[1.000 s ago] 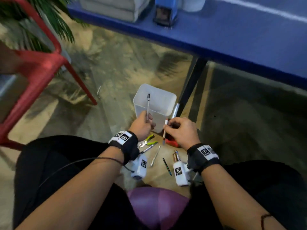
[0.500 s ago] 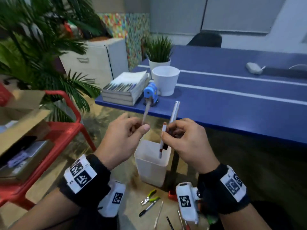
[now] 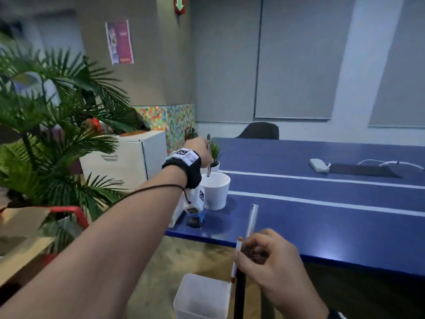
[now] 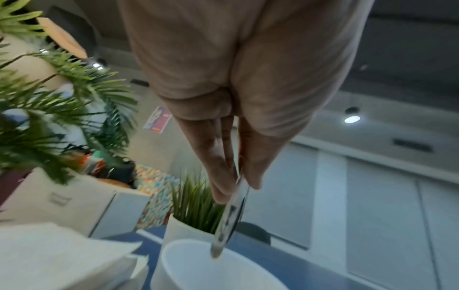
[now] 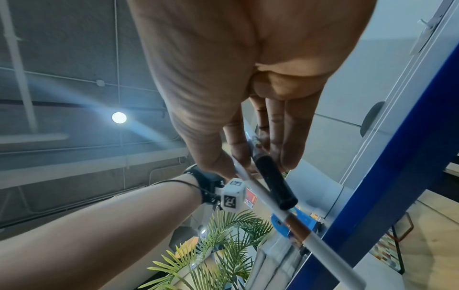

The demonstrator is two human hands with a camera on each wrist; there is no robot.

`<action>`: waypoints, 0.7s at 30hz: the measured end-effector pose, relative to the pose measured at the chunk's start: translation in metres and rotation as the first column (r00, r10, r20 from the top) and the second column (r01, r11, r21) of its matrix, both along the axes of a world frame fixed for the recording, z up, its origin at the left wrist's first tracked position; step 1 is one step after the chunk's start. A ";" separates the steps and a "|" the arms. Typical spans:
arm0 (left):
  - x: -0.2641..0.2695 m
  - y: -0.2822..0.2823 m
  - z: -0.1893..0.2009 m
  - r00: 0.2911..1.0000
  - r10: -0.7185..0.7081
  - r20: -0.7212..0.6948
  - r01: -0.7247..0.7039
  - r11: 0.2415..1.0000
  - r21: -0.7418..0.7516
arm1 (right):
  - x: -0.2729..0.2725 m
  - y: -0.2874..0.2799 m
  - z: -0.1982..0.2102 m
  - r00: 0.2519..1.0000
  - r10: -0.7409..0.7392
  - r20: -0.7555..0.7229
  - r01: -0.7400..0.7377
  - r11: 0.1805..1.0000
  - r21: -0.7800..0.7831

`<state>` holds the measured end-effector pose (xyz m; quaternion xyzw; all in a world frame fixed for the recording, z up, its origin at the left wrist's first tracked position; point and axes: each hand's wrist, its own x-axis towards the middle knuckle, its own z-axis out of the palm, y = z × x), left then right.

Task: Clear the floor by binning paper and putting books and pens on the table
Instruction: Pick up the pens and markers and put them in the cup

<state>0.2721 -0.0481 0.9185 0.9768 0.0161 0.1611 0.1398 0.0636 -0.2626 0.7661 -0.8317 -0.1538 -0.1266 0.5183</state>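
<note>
Since half a second ago: left arm has stretched out from in front of the chest to over the desk; view lifted, floor tools gone from sight.

Far left: palm plant [image 3: 46, 116], red frame [image 3: 76, 212] below it, white drawer cabinet [image 3: 128, 162] behind.

Left hand [image 3: 200, 150] pinches a clear pen [image 3: 208, 155] upright, its lower tip at the mouth of the white cup [image 3: 216, 192]. Left wrist view: fingers [image 4: 218, 172] and thumb squeeze the pen [image 4: 231, 219], tip just inside the cup's rim [image 4: 174, 253]. Small potted grass [image 4: 196, 208] stands behind the cup.

Blue desk [image 3: 322, 215], white stripes lengthwise. Clear bin [image 3: 202, 298] on the floor beneath its edge.

Right hand [image 3: 269, 261] low, near the desk's edge, fingers curled round a white pen with orange bands [image 3: 236, 259] and a second white pen [image 3: 251, 219]. Right wrist view adds a black pen [image 5: 273, 180] in the same grip.

Beyond: dark chair [image 3: 259, 131], grey wall panels, a poster [image 3: 119, 42].
</note>
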 end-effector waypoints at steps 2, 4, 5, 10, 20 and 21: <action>0.020 -0.003 -0.011 0.995 0.030 -0.093 -0.028 0.999 0.029 | 0.001 -0.003 0.001 1.000 0.005 0.016 -0.005 1.000 -0.012; 0.038 -0.002 -0.023 0.983 0.044 -0.180 -0.040 0.999 0.027 | 0.002 -0.005 0.001 1.000 0.014 0.026 -0.014 1.000 -0.009; 0.046 -0.001 -0.029 0.975 0.058 -0.215 -0.056 0.998 0.019 | 0.002 -0.005 0.001 1.000 0.024 0.013 -0.024 1.000 -0.007; 0.067 0.001 -0.046 0.958 0.096 -0.271 -0.103 0.995 -0.012 | 0.000 -0.002 0.000 0.999 0.032 -0.031 -0.033 0.999 -0.030; 0.069 -0.006 -0.056 0.983 0.120 -0.140 -0.124 0.992 -0.016 | -0.002 0.000 -0.002 0.997 0.011 -0.075 -0.016 0.998 -0.066; 0.065 -0.005 -0.053 0.985 0.122 -0.118 -0.124 0.992 -0.010 | -0.001 0.001 -0.003 0.998 0.011 -0.066 -0.016 0.998 -0.068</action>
